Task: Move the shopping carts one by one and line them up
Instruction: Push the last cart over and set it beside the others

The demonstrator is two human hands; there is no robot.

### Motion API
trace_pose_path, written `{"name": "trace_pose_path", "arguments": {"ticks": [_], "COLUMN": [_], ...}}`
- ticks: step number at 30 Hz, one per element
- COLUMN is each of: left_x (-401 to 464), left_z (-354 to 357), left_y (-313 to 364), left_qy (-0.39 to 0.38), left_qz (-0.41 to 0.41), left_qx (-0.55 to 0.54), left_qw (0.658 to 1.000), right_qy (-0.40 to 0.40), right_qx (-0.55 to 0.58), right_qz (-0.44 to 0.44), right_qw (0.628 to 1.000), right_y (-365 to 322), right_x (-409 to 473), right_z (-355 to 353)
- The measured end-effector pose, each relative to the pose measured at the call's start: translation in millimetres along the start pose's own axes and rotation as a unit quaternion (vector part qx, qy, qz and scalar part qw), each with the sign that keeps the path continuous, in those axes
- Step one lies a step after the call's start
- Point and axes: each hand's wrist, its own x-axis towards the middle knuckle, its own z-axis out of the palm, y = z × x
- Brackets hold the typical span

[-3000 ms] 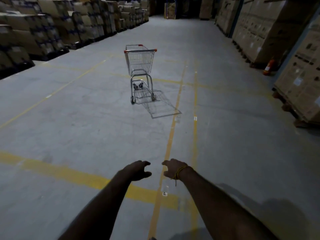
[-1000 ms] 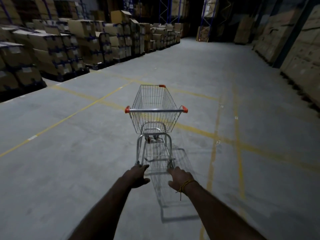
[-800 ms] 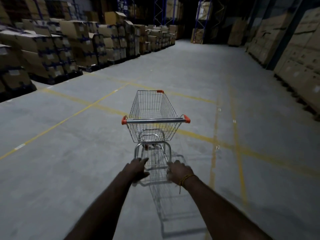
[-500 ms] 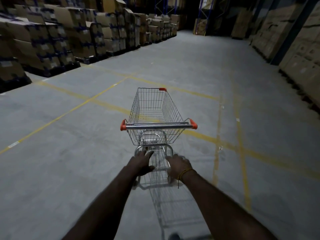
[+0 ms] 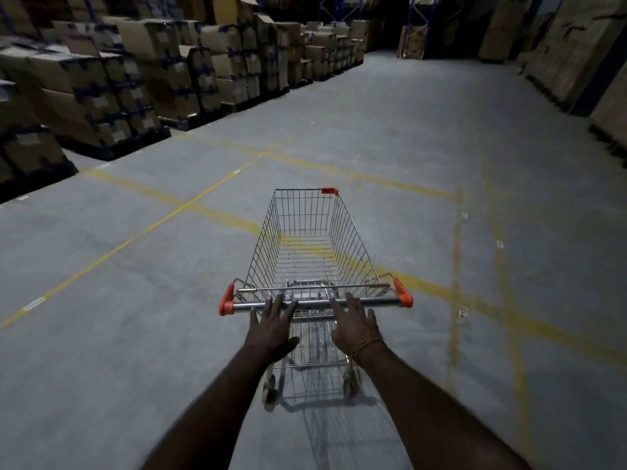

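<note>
Reaching forward, the left hand [image 5: 271, 329] and right hand [image 5: 356, 325] lie spread open, fingertips just touching the handle [image 5: 315, 303] of the empty cart [image 5: 307, 245] on the floor [image 5: 118, 334].

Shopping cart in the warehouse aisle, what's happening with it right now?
A person stands right behind an empty wire shopping cart in a dim warehouse aisle. The left hand and right hand are open, with the fingers reaching the metal handle bar but not yet wrapped round it. The cart sits on the concrete floor over a yellow floor line, with stacked cardboard boxes along the left side.
</note>
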Motion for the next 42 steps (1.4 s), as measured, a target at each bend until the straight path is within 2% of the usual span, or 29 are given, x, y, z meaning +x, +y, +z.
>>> {"name": "trace_pose_path", "arguments": {"ticks": [6, 9, 11, 14, 18, 23, 30, 39, 42], "left_x": [24, 27, 26, 21, 4, -21, -59, -144, -179], "left_z": [17, 24, 30, 40, 46, 56, 60, 81, 91], "left_y": [-2, -3, -6, -16, -27, -53, -71, -40, -21], "left_qy": [0.024, 0.027, 0.043, 0.045, 0.067, 0.081, 0.074, 0.057, 0.055], "left_qz": [-0.005, 0.005, 0.025, 0.062, 0.121, 0.158, 0.205, 0.288, 0.32], "left_qx": [0.019, 0.018, 0.009, 0.018, 0.016, 0.022, 0.018, 0.024, 0.026], "left_qw": [1.0, 0.999, 0.999, 0.997, 0.99, 0.984, 0.976, 0.956, 0.945], "right_qy": [0.01, 0.05, 0.072, 0.055, 0.078, 0.137, 0.121, 0.091, 0.117], "right_qx": [-0.017, -0.04, -0.045, -0.042, -0.025, -0.047, -0.061, -0.074, -0.06], "right_qz": [0.001, -0.008, -0.008, 0.006, 0.05, 0.078, 0.128, 0.187, 0.216], "right_qw": [1.0, 0.998, 0.996, 0.998, 0.995, 0.986, 0.982, 0.975, 0.968], "right_y": [12, 17, 18, 18, 7, -23, -52, -48, -45], "right_x": [25, 24, 24, 21, 4, -31, -71, -190, -239], "right_z": [15, 21, 23, 24, 32, 53, 56, 73, 82]}}
